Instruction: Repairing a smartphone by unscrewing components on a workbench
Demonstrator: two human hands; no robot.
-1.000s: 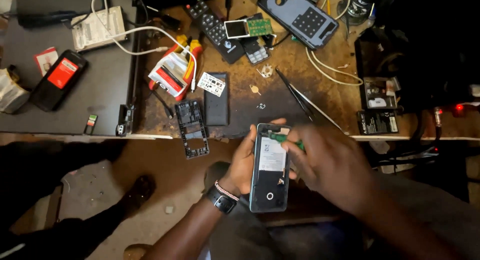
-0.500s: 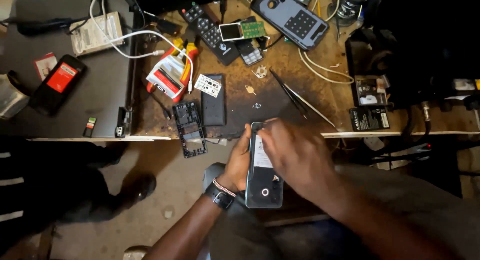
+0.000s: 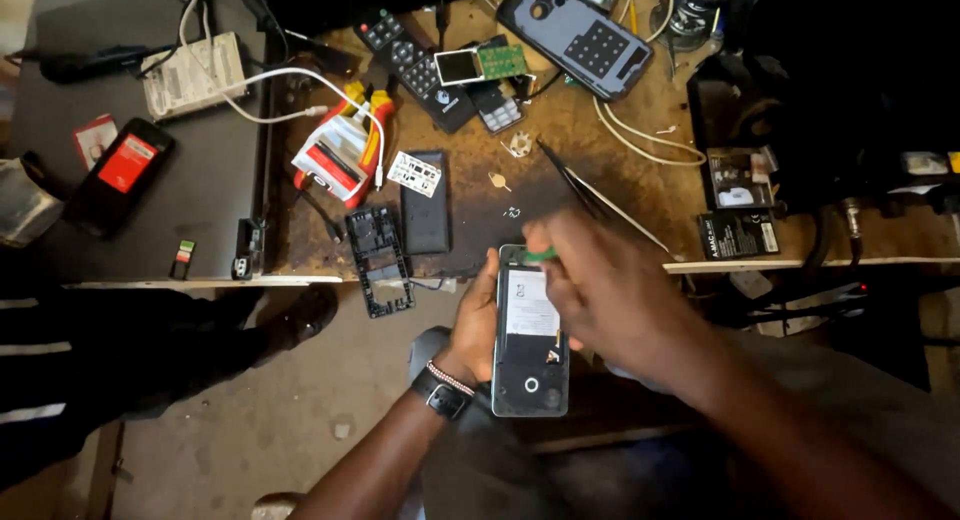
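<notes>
My left hand [image 3: 478,325] grips an opened mobile phone [image 3: 529,352] from its left side, holding it face down over my lap just in front of the workbench edge. The phone's back is off, showing a white battery label and a dark lower part. My right hand [image 3: 600,295] lies over the phone's right side and top, fingers pinched on a small green-handled tool [image 3: 541,253] at the phone's upper edge. A watch and bead bracelet sit on my left wrist.
The worn wooden workbench [image 3: 620,190] carries tweezers [image 3: 580,190], a black phone frame [image 3: 377,258], a dark battery cover [image 3: 428,215], a red-yellow tool [image 3: 340,152], keypads, a grey phone back [image 3: 585,35] and cables. On the grey mat at left lies a red-screened phone [image 3: 118,175].
My right hand has slid up and right along the phone, uncovering the white label. The view has shifted slightly; the phone stays in my left hand.
</notes>
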